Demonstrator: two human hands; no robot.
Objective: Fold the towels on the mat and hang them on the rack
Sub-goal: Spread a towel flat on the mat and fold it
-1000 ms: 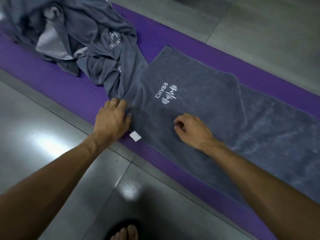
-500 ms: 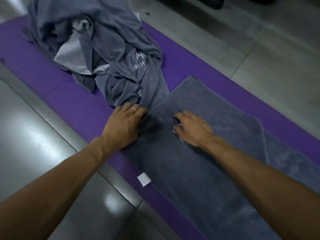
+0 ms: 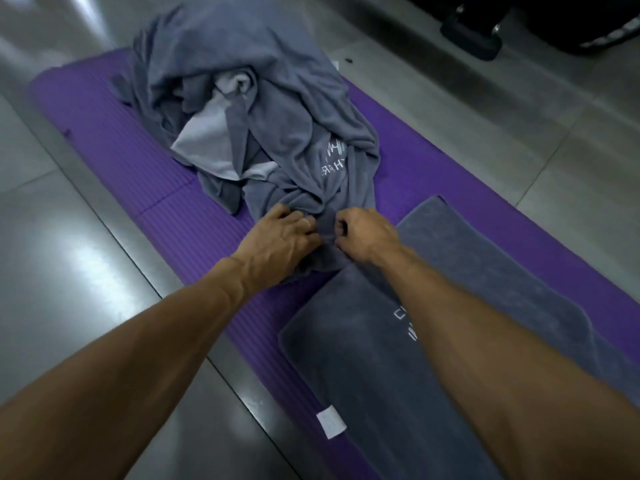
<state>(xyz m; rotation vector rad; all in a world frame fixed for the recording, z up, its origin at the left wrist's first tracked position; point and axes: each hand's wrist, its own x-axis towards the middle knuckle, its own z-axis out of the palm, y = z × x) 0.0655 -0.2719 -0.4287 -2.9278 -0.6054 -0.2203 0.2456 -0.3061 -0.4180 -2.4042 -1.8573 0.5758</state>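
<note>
A purple mat (image 3: 114, 157) lies on the grey floor. On its right part a grey towel (image 3: 363, 358) is spread flat, with white lettering partly hidden by my right forearm. A crumpled heap of grey towels (image 3: 270, 109) sits further up the mat, a lighter grey cloth showing inside it. My left hand (image 3: 280, 237) and my right hand (image 3: 367, 233) are side by side at the near edge of the heap. Both have curled fingers gripping the bunched grey fabric there. No rack is in view.
Glossy grey floor tiles (image 3: 69, 289) surround the mat. A small white tag (image 3: 330, 422) sticks out at the flat towel's near edge. A dark object with a black foot (image 3: 471, 36) stands at the top right, beyond the mat.
Both hands have left the flat towel and moved up to the crumpled heap, where they now grip its near edge. The view has shifted toward the heap.
</note>
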